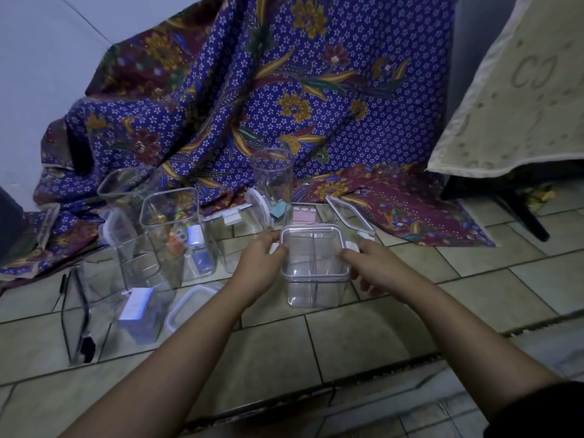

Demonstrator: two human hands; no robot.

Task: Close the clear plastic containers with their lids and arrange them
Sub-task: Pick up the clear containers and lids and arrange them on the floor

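A square clear plastic container [313, 289] stands on the tiled floor in the middle, with its clear lid [311, 245] resting on top. My left hand [260, 263] grips the lid's left side at its white latch. My right hand [369, 263] holds the lid's right side by the other latch. Several more clear containers stand open to the left, one tall square one [173, 229] with small items inside. A tall round container [273, 178] stands open behind. Loose lids lie about: one [189, 303] on the floor at left, one [349, 216] leaning behind.
A purple floral cloth [252, 90] is draped across the back and spills onto the floor. A beige cushion [521, 90] sits at the right above dark furniture legs. A flat clear box [79, 314] holding a dark object lies at far left.
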